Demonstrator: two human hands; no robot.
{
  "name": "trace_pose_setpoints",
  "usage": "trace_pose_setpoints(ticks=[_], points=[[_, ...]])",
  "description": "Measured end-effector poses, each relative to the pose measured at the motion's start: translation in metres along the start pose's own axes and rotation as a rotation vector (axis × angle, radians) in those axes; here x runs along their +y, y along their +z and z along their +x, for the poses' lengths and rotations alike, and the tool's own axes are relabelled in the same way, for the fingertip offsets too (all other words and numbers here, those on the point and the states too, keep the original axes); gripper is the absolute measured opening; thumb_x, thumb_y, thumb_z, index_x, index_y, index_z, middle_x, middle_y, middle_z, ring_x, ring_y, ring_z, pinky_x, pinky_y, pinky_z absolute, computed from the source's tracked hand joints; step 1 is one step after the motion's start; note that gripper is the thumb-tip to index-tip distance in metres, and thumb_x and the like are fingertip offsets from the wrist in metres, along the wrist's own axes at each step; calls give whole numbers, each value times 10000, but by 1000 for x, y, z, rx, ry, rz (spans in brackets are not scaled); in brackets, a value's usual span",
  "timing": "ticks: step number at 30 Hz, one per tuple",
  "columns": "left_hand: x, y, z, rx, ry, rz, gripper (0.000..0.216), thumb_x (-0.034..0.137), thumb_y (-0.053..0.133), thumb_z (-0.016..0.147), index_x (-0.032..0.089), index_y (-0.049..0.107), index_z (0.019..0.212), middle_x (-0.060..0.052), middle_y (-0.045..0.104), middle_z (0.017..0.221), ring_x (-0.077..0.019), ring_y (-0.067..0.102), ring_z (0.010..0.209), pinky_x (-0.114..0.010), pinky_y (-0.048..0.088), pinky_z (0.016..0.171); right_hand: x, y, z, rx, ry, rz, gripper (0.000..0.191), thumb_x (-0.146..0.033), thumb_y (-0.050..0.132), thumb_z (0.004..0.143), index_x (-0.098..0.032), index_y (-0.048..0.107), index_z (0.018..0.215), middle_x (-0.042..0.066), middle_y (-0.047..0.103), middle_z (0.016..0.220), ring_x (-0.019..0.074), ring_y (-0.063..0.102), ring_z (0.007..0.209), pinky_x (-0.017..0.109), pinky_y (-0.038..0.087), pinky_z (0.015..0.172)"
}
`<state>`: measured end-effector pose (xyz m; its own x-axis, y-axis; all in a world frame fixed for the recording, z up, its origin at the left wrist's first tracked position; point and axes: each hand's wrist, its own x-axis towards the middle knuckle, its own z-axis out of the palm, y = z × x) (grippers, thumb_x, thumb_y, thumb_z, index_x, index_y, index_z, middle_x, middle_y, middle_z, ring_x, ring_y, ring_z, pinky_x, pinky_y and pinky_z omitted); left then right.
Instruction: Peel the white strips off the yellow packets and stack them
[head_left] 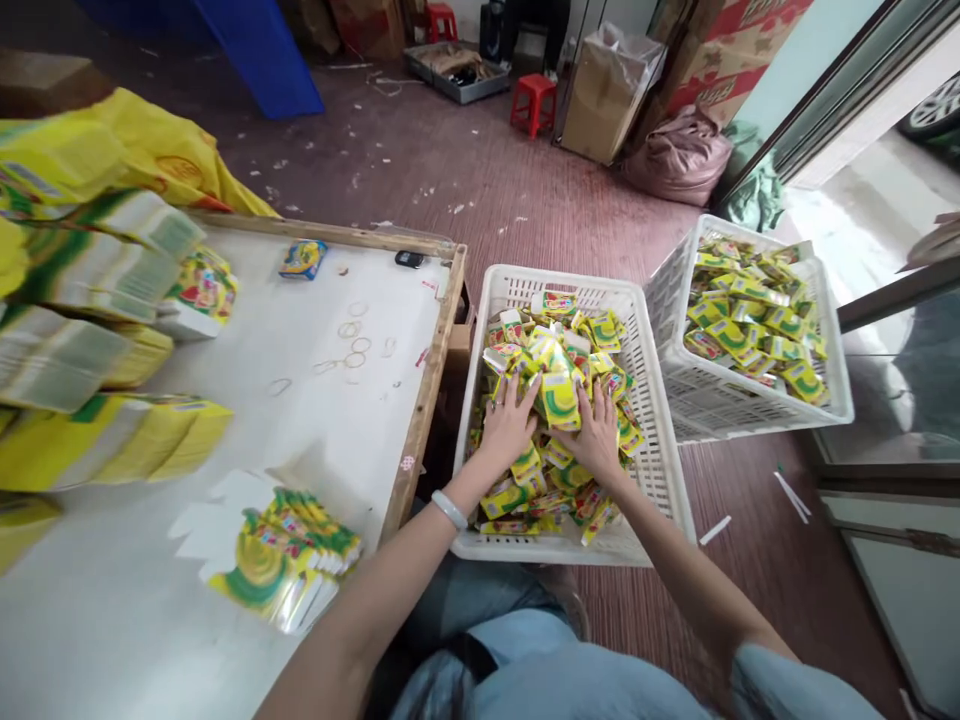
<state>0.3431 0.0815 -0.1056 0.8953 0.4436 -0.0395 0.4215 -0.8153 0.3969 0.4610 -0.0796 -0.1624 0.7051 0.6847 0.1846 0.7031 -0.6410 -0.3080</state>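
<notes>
The left hand [508,428] and the right hand [598,437] both lie palm down with fingers spread on a heap of small yellow-and-green packets [551,335]. Neither is closed around anything. Between them, touching the thumb side of each hand, one packet [560,398] stands up out of the heap, its long axis pointing away from the person and its printed face toward the camera. Whether the hands squeeze it or only flank it cannot be told. It sits just ahead of the gap between the two thumbs, about equally near to either hand, the left fingertips reaching slightly further past it. A pale bracelet [449,509] rings the left wrist. The heap fills a white slatted basket [664,470] on the floor, right in front of the person's knees. A second white basket [720,400] of the same packets stands just beside it to the right. To the left is a white table [300,420] with a fanned stack of flat cartons [289,555] near its front edge, loose rubber bands [352,345] in the middle, and taller carton piles [97,350] along its left side.
</notes>
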Motion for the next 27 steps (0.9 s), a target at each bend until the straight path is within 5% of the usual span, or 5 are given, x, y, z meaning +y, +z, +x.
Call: trace_pose_setpoints(ticks=[9,16,21,24,27], points=[[-32,-11,89,30,-18,-106,622,172,443,1001,224,327,1609,-179,276,1690,-362,382,1522,-516,444,1179,54,13,108,8,411,204,857,-490,641,804,-93,381,1518,280,317,1627,454,236,1532,661,295,1182],[-35,-21,108,-20,126,-234,568,96,411,966,167,450,1528,-161,407,1634,-279,398,1524,-479,351,1257,77,2,171,121,417,314,779,-319,523,811,-46,330,1514,270,445,1533,367,393,1468,574,339,1202],[-32,-44,55,167,203,-311,555,128,461,963,227,489,1508,-136,430,1615,-302,316,1564,-562,312,1274,59,-6,144,234,260,349,833,-212,464,791,-130,221,1584,190,340,1628,310,239,1570,586,219,1271],[-22,-69,-11,252,229,-433,551,182,465,1004,299,434,1542,-109,423,1619,-285,354,1546,-556,369,1250,36,6,103,128,48,332,833,-308,516,842,-231,198,1608,151,244,1686,327,170,1593,629,234,1250],[-5,-104,-76,302,224,-528,574,139,467,1005,333,425,1544,-101,504,1556,-252,477,1469,-496,457,1203,13,24,88,-1,-3,306,865,-484,572,888,-239,179,1618,181,86,1721,375,98,1604,652,281,1212]])
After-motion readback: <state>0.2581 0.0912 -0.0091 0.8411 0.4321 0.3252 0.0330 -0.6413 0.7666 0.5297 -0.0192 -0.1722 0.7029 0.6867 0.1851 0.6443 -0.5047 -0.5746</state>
